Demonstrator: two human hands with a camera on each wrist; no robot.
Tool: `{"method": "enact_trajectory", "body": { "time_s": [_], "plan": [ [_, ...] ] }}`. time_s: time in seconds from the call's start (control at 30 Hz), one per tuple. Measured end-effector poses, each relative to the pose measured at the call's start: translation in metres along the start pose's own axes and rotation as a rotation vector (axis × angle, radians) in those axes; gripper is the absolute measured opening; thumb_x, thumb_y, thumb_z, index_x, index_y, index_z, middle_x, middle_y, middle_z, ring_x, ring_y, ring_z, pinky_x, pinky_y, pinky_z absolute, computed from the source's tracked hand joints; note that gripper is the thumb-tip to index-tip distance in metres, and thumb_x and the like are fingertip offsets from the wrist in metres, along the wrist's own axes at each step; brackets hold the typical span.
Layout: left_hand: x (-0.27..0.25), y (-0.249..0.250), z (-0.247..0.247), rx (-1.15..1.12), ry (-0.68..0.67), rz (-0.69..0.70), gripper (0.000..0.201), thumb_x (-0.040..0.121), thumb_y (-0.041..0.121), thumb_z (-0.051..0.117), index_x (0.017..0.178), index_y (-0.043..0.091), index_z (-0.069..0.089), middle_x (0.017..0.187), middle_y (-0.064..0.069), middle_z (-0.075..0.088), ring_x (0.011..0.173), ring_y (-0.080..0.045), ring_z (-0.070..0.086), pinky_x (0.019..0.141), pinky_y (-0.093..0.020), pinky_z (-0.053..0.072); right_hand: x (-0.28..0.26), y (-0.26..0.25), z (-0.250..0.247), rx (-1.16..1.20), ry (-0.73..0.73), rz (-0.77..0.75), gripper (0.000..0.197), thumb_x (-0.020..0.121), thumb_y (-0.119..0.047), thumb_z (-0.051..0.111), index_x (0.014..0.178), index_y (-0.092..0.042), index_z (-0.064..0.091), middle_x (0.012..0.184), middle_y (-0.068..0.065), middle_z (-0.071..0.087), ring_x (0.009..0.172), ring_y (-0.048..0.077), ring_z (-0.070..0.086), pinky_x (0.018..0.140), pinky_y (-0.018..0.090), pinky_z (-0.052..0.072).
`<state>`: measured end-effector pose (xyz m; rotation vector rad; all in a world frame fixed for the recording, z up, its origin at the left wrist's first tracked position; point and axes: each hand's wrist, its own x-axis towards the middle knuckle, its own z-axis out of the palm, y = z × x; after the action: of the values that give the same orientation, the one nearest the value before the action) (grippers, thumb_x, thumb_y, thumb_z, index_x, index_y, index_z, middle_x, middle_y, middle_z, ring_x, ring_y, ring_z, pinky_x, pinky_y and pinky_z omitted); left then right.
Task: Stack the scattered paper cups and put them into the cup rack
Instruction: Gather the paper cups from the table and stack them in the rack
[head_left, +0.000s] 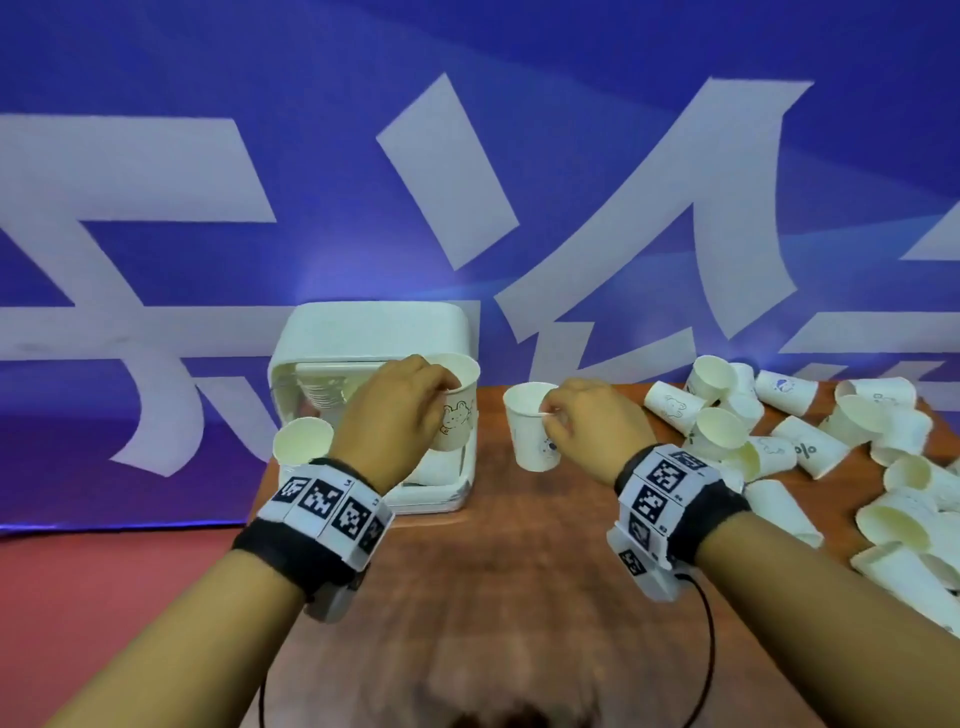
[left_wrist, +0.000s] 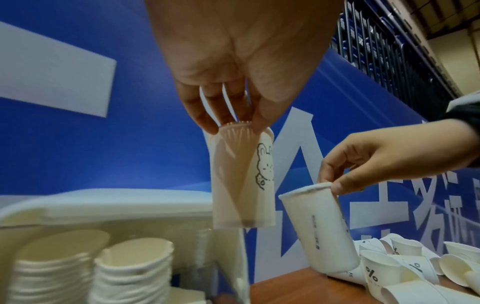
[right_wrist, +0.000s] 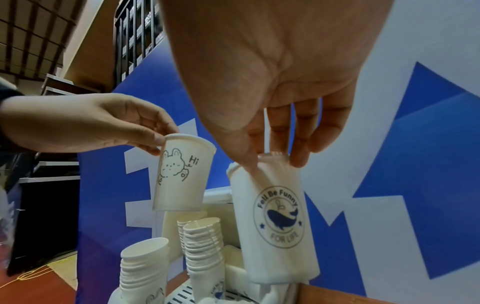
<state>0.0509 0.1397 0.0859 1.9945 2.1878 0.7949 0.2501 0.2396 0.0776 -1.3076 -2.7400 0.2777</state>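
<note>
Behind everything hangs a blue banner (head_left: 156, 78) with big white strokes, and below it the brown wooden counter (head_left: 519, 571) carries the lot. Largest on it is the white cup rack (head_left: 374, 332), a rounded box at the back left edge, with nested stacks of white paper cups (right_wrist: 202, 246) standing in it, rims ragged and close-packed. Another stack (head_left: 303, 440) stands just left of the rack's front, its open mouth upward. On the right of the counter lies the scattered heap of paper cups (head_left: 810, 447), most tipped on their sides, touching and overlapping, some showing a percent sign or small drawings.

The left hand (head_left: 400, 410) pinches the rim of the bunny cup (head_left: 457, 410), thumb outside and fingers inside, holding it upright in the air in front of the rack; it is white with a line-drawn rabbit and "Hi". The right hand (head_left: 587, 426) likewise pinches the rim of the whale cup (head_left: 532, 431), held slightly tilted above the counter, just right of the bunny cup and apart from it; its side bears a blue whale in a round badge with lettering.
</note>
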Motion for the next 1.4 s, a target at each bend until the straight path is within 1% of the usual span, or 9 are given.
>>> {"method": "enact_trajectory", "body": {
  "time_s": [0.13,0.23,0.33,0.47,0.7,0.93,1.1,1.2,1.4],
  "plan": [
    [-0.023,-0.048,-0.046,0.019,0.033,0.004,0.017,0.09,0.016,0.056,0.104,0.02,0.065,0.097,0.003,0.064,0.096,-0.021,0.054,0.077,-0.031,0.041,0.005,-0.06,-0.001,-0.037,0.009,0.018,0.024,0.092,-0.025,0.047,0.109,-0.02,0.063,0.11,0.001,0.061,0.102,0.021,0.052,0.079,0.033,0.048],
    [-0.038,-0.082,-0.066,-0.004,0.036,0.0,0.017,0.089,0.017,0.057,0.103,0.024,0.064,0.099,0.007,0.065,0.098,-0.02,0.055,0.077,-0.035,0.046,0.01,-0.1,0.005,-0.027,0.03,0.036,0.024,0.092,-0.024,0.047,0.11,-0.021,0.063,0.11,0.001,0.061,0.104,0.022,0.05,0.079,0.033,0.046],
    [-0.054,-0.111,-0.078,-0.013,0.02,-0.014,0.017,0.088,0.016,0.058,0.101,0.025,0.065,0.099,0.008,0.065,0.099,-0.018,0.054,0.073,-0.031,0.043,0.012,-0.134,0.016,-0.04,0.041,0.034,0.025,0.092,-0.022,0.047,0.11,-0.022,0.064,0.111,0.001,0.061,0.104,0.023,0.05,0.079,0.032,0.045],
    [-0.065,-0.137,-0.089,-0.027,-0.007,-0.041,0.015,0.086,0.017,0.061,0.097,0.026,0.065,0.096,0.01,0.066,0.093,-0.02,0.056,0.072,-0.033,0.046,0.013,-0.159,0.022,-0.056,0.028,0.042,0.025,0.092,-0.025,0.047,0.109,-0.026,0.066,0.113,-0.002,0.06,0.106,0.021,0.049,0.078,0.032,0.047],
    [-0.067,-0.163,-0.088,-0.054,0.031,-0.099,0.01,0.085,0.019,0.063,0.091,0.026,0.067,0.083,0.012,0.067,0.081,-0.013,0.051,0.063,-0.026,0.035,0.021,-0.167,0.023,-0.114,-0.013,0.032,0.026,0.092,-0.027,0.046,0.109,-0.025,0.066,0.107,0.0,0.064,0.107,0.021,0.05,0.074,0.031,0.045],
    [-0.061,-0.174,-0.063,-0.101,-0.014,-0.085,0.011,0.081,0.013,0.067,0.087,0.022,0.07,0.079,0.008,0.07,0.082,-0.017,0.056,0.07,-0.027,0.038,0.037,-0.169,0.028,-0.13,-0.026,0.02,0.024,0.092,-0.028,0.047,0.106,-0.026,0.067,0.106,-0.001,0.064,0.107,0.018,0.051,0.068,0.028,0.041],
    [-0.057,-0.183,-0.044,-0.116,-0.078,-0.12,0.011,0.081,0.016,0.066,0.085,0.026,0.069,0.081,0.005,0.067,0.083,-0.018,0.056,0.065,-0.026,0.036,0.044,-0.167,0.032,-0.138,-0.075,0.008,0.026,0.092,-0.027,0.046,0.107,-0.024,0.066,0.108,-0.002,0.064,0.109,0.019,0.049,0.072,0.03,0.046],
    [-0.049,-0.182,-0.041,-0.091,-0.101,-0.125,0.01,0.083,0.018,0.064,0.087,0.027,0.069,0.085,0.003,0.067,0.085,-0.02,0.058,0.066,-0.029,0.043,0.049,-0.166,0.036,-0.116,-0.091,0.005,0.027,0.091,-0.025,0.046,0.108,-0.023,0.066,0.109,-0.001,0.064,0.112,0.02,0.048,0.076,0.033,0.049],
    [-0.042,-0.186,-0.04,-0.046,-0.096,-0.103,0.01,0.083,0.019,0.064,0.089,0.025,0.07,0.087,0.001,0.067,0.085,-0.021,0.059,0.066,-0.028,0.043,0.056,-0.161,0.044,-0.089,-0.1,0.001,0.025,0.089,-0.024,0.047,0.105,-0.023,0.067,0.106,0.0,0.064,0.106,0.021,0.051,0.072,0.031,0.046]
  ]
}}
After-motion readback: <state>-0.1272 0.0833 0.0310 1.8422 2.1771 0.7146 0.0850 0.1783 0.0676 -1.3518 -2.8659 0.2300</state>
